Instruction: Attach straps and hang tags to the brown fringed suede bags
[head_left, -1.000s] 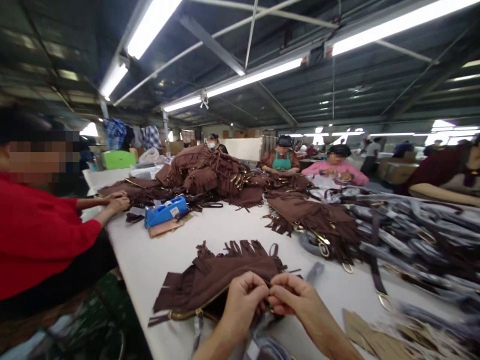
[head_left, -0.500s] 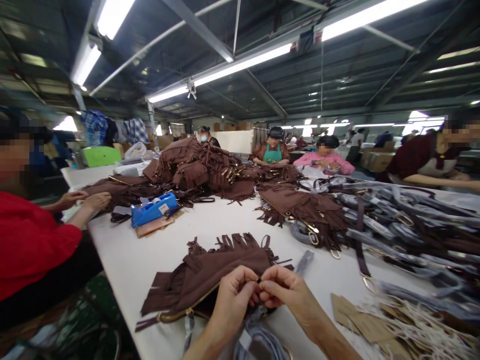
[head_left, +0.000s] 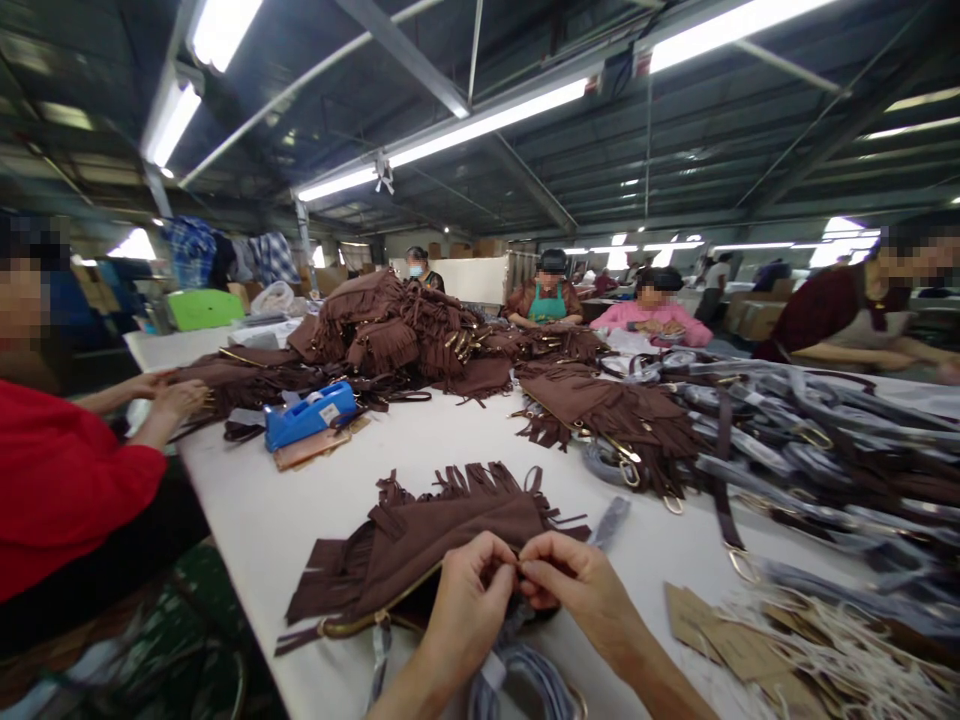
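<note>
A brown fringed bag (head_left: 442,530) lies on the white table in front of me, its gold zipper partly open along the near edge. My left hand (head_left: 480,590) is closed in a pinch at the bag's right end. Right against it, my right hand (head_left: 562,575) pinches too, with the fingertips of both hands meeting. What sits between the fingertips is small and hidden. Below the hands lies a coiled strap (head_left: 525,685) in grey wrapping, partly covered by my wrists.
A blue tape dispenser (head_left: 310,415) stands left of centre. Brown fringed bags (head_left: 390,325) are piled at the back. Wrapped straps (head_left: 810,430) and cardboard tags (head_left: 720,635) with white strings lie to the right. A person in a red sleeve (head_left: 75,480) works at the left.
My hands stay pinched together at the same spot, with only slight finger movement. The view has shifted slightly. At the left, the co-worker's hands have moved a little.
</note>
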